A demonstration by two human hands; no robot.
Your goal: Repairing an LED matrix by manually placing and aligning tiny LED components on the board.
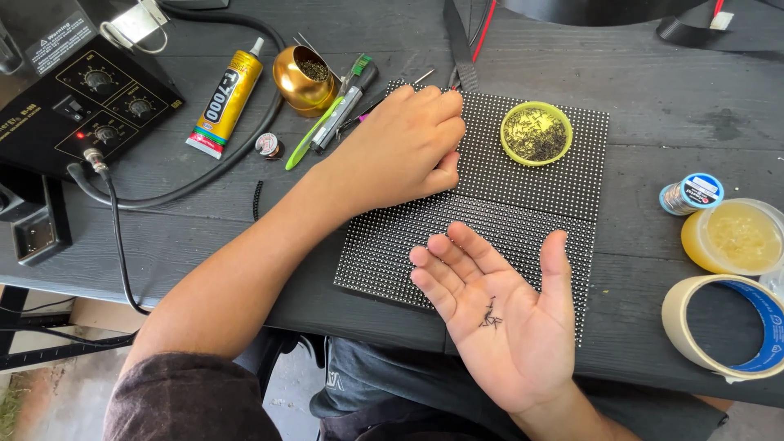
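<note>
My left hand (404, 147) lies palm down on the upper left part of the black dotted panel (523, 212), which sits flat on the dark desk (653, 122) with its long side running left to right in front of me. The fingers (433, 102) of that hand are curled together and pressed to the panel's top edge; whether they pinch anything beneath them I cannot tell, since the back of the hand hides the tips. My forearm comes in from the lower left, crossing the panel's near corner.

My right hand (502, 318) hovers palm up over the panel's near right edge, fingers (449, 265) spread loosely and slightly bent, gripping nothing. A small tangle of thin dark wire bits (490, 314) rests loose in the hollow of the palm.

The little yellow-green dish (536, 133), full of the same kind of dark bits, stands on the panel's far right part. It lies up and slightly right from my open palm, and just to the right of my left knuckles, so the left hand is the nearer of the two, with bare panel between them.
</note>
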